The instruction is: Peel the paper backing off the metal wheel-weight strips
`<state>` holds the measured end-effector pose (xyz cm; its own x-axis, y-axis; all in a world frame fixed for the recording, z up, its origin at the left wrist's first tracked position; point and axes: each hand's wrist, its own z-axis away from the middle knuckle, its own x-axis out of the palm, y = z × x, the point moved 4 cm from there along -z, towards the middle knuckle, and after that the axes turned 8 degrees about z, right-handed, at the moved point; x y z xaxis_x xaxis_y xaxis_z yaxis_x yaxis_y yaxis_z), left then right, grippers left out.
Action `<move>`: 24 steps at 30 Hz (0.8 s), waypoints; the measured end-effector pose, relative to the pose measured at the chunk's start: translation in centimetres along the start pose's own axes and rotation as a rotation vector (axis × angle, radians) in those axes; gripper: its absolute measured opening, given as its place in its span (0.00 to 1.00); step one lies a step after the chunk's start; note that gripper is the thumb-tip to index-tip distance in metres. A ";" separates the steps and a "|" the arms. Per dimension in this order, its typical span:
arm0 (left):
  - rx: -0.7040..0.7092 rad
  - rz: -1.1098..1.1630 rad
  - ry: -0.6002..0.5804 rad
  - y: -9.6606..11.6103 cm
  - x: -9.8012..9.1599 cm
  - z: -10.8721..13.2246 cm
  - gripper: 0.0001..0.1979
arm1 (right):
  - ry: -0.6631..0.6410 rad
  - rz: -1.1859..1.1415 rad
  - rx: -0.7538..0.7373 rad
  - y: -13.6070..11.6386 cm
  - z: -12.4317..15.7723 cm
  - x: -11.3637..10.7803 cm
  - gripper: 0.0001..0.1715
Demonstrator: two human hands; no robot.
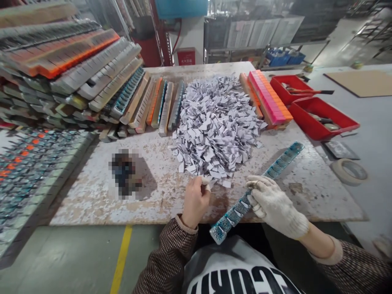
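Observation:
My left hand (197,201), bare but with white covering at a fingertip, is at the near edge of a heap of small white chips (214,126), cut like bits of card. Its thumb and fingers are pinched together; whatever is between them is hidden. My right hand (273,206), in a white knitted glove, is closed around the middle of a long teal glittery strip (283,158). The strip slants from near my body to the far right. Several white chips stand in notches along its near half.
Stacked notched strips (92,77) fill the left side, with more in a rack (39,192). Pink and orange blocks (269,98) border the heap's right. Red trays (324,118) with tools and a tape roll (349,170) lie farther right. A blurred-out object (125,172) stands left of the heap.

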<state>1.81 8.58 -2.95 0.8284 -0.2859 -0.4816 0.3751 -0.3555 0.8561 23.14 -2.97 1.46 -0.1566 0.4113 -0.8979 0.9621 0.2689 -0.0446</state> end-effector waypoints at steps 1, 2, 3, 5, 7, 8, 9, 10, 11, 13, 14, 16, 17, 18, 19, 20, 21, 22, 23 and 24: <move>-0.002 0.030 0.012 0.0 0.0 0.2 0.05 | -0.011 -0.004 0.001 0.1 0.1 0.1 0.08; -0.003 0.058 0.020 0.1 0.0 0.4 0.04 | -0.022 -0.006 0.001 0.2 0.2 0.2 0.08; -0.003 0.085 0.027 0.2 0.0 0.6 0.04 | -0.032 -0.008 0.002 0.3 0.3 0.3 0.08; -0.001 0.127 0.039 0.7 0.0 1.2 0.05 | -0.045 -0.017 0.001 0.7 0.7 0.3 0.08; 0.015 0.157 0.062 1.4 -0.2 1.9 0.07 | -0.040 -0.049 0.014 1.1 1.0 0.0 0.08; 0.040 0.165 0.077 2.0 -0.4 2.4 0.07 | -0.028 -0.076 0.038 1.3 1.1 -0.3 0.08; 0.080 0.165 0.093 2.7 -0.6 2.8 0.08 | -0.008 -0.104 0.072 1.5 1.1 -0.7 0.08; 0.135 0.155 0.114 3.5 -0.8 3.2 0.09 | 0.017 -0.129 0.113 1.5 1.1 -1.2 0.08; 0.203 0.136 0.134 4.4 -0.9 3.7 0.10 | 0.040 -0.146 0.149 1.4 0.9 -1.6 0.06; 0.351 0.095 0.155 6.3 -0.9 4.6 0.11 | 0.073 -0.192 0.193 0.4 0.3 -2.4 0.06; 0.428 0.085 0.154 7.2 -0.8 5.0 0.11 | 0.075 -0.249 0.206 -0.3 0.0 -2.7 0.06; 0.568 0.090 0.142 8.7 -0.6 5.8 0.12 | 0.064 -0.487 0.290 -1.7 -0.4 -2.8 0.09; 0.623 0.097 0.133 9.2 -0.5 6.2 0.13 | 0.065 -0.624 0.361 -2.3 -0.4 -2.8 0.10; 0.664 0.102 0.128 9.6 -0.5 6.6 0.13 | 0.072 -0.728 0.422 -2.8 -0.4 -2.8 0.11; 0.685 0.107 0.120 9.8 -0.5 6.9 0.14 | 0.073 -0.806 0.479 -3.2 -0.2 -2.9 0.11; 0.680 0.118 0.101 9.9 -0.6 7.1 0.14 | 0.070 -0.880 0.548 -3.5 0.1 -3.1 0.11; 0.649 0.144 0.064 10.0 -0.7 7.3 0.13 | 0.055 -0.977 0.635 -3.7 0.4 -3.2 0.11; 0.596 0.183 0.019 9.9 -0.8 7.4 0.13 | 0.023 -1.114 0.749 -3.8 0.8 -3.3 0.13; 0.526 0.230 -0.029 9.8 -0.9 7.5 0.14 | -0.021 -1.293 0.890 -4.1 1.3 -3.3 0.16; 0.448 0.275 -0.082 9.8 -1.0 7.5 0.14 | -0.071 -1.478 1.034 -4.5 1.7 -3.3 0.20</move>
<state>1.51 -1.27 4.49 0.8293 -0.4842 -0.2790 -0.0808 -0.5979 0.7975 19.76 -7.02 3.87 -0.9402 0.3193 0.1184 -0.2088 -0.2660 -0.9411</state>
